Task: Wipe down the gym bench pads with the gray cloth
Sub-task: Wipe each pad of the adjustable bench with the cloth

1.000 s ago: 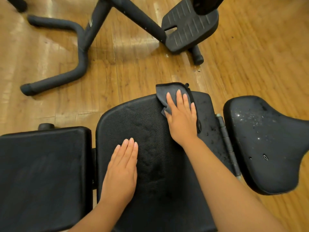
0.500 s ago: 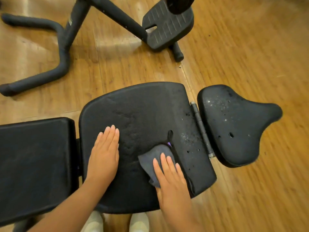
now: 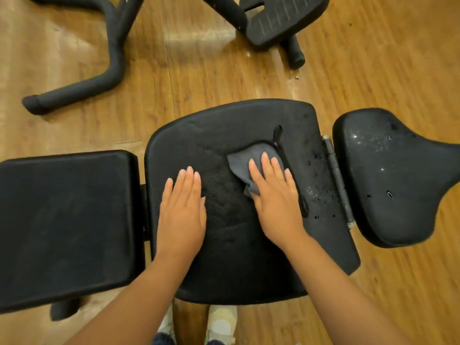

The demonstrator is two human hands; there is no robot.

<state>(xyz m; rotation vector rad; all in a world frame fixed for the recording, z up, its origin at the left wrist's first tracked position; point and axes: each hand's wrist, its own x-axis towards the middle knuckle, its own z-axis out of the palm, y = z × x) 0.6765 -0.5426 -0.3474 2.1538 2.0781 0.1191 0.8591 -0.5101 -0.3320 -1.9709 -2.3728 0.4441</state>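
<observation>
Three black bench pads lie in a row: a square left pad (image 3: 64, 220), a middle pad (image 3: 229, 260) and a saddle-shaped right pad (image 3: 393, 180) speckled with white spots. The gray cloth (image 3: 242, 161) is spread on the middle pad, and my right hand (image 3: 276, 197) presses flat on it with straight fingers. The cloth's dark edge with a loop sticks out past my fingertips. My left hand (image 3: 183, 210) rests flat on the middle pad, left of the cloth. White specks and small holes mark the middle pad's right strip.
A metal hinge (image 3: 337, 180) joins the middle and right pads. On the wooden floor behind stand a black curved tubular frame (image 3: 109, 58) and a ribbed black footplate (image 3: 281, 16). My feet (image 3: 219, 322) show under the middle pad's near edge.
My right hand slid the cloth from the pad's far edge down to its near part, then back up toward the middle. My left hand stayed flat on the pad.
</observation>
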